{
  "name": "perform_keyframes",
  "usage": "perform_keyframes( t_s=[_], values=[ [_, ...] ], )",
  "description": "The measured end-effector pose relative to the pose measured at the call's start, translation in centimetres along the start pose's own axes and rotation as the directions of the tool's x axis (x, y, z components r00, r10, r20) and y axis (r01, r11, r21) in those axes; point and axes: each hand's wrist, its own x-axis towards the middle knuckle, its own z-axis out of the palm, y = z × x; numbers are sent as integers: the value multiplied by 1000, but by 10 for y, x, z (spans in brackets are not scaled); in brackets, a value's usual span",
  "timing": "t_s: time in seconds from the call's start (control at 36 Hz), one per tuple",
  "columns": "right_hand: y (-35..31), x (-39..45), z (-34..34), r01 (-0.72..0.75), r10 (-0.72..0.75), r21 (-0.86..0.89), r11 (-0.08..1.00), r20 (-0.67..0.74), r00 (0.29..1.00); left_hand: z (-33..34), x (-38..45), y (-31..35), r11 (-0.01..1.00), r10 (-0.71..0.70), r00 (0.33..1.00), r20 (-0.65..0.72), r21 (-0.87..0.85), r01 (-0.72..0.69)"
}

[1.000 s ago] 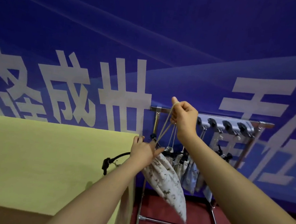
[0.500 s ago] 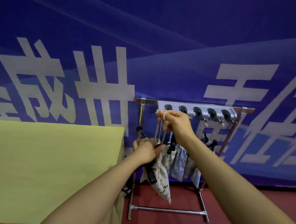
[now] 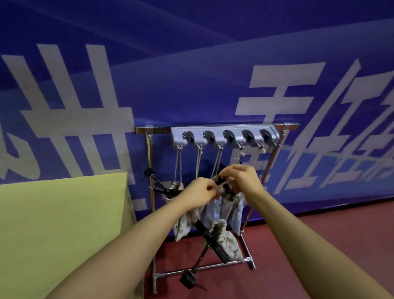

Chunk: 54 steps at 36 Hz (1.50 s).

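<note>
A metal rack (image 3: 151,207) stands against the blue wall, topped by a grey hook strip (image 3: 225,137). Several patterned drawstring bags (image 3: 235,209) hang from the hooks by cords. My left hand (image 3: 200,192) and my right hand (image 3: 244,180) meet at the mouth of one middle bag, and both pinch its cord (image 3: 221,186) beside a black part. The leftmost bag (image 3: 177,188) hangs from the first hook with a black handle sticking out. Lower down, a camouflage bag (image 3: 225,241) with black rods poking out sits near the rack's bottom bar.
A table under a yellow-green cloth (image 3: 46,220) fills the left and reaches almost to the rack. The floor (image 3: 311,262) is dark red. A small black piece (image 3: 189,280) at the end of a rod hangs just above the floor in front of the bottom bar.
My right hand has come down from the hook strip to the bag mouths. The bag it was lifting by its cord now hangs from the first hook. My left hand has moved right to meet it.
</note>
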Motion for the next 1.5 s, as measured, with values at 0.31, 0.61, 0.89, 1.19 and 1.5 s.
perform_keyframes(
  t_s=[0.31, 0.61, 0.89, 1.19, 1.5],
  values=[
    [60, 45, -89, -16, -66, -271, 962, -288, 955, 59, 76, 51, 997, 74, 995, 70, 14, -76],
    [78, 113, -191, -26, -22, -318, 948, -146, 989, 109, 166, 113, 998, -48, 997, -62, -44, 45],
    [96, 169, -253, 89, -21, -373, 924, 182, 983, 143, 216, 140, 982, -172, 953, -250, -124, 145],
    [105, 236, -271, 116, -100, -153, 981, 109, 989, 152, 284, 150, 956, -291, 843, -452, -113, 270],
    [131, 266, -255, 34, -11, -230, 973, 103, 995, 161, 316, 141, 914, -378, 831, -407, -22, 405]
  ],
)
